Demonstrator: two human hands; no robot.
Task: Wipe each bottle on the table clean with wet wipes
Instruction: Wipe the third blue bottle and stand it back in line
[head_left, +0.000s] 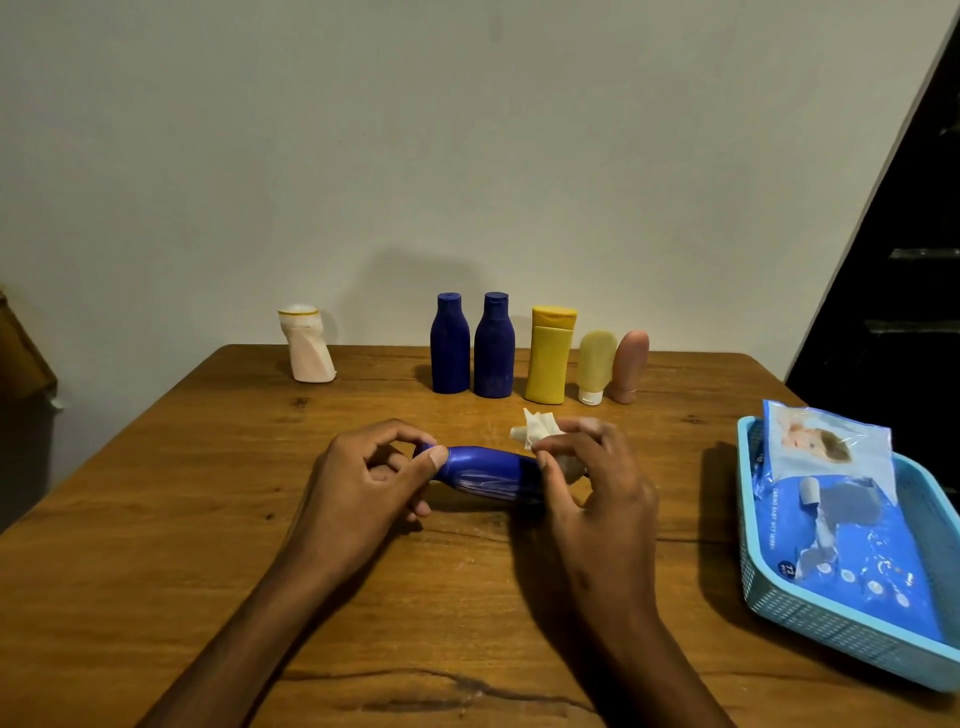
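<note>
One blue bottle lies on its side, held just above the near middle of the wooden table, cap end pointing left. The left hand pinches the cap end, thumb and fingers curled round it. The right hand grips a crumpled wet wipe against the bottle's base, fingers curled; a tuft of wipe sticks out past the knuckles.

Far side, six more bottles standing: one pale peach bottle alone at the left, then a close row of two dark blue bottles, one yellow bottle, one cream tube and one pink tube, both tubes cap-down.

At the right edge, one light blue basket holding one blue pack of wipes.
</note>
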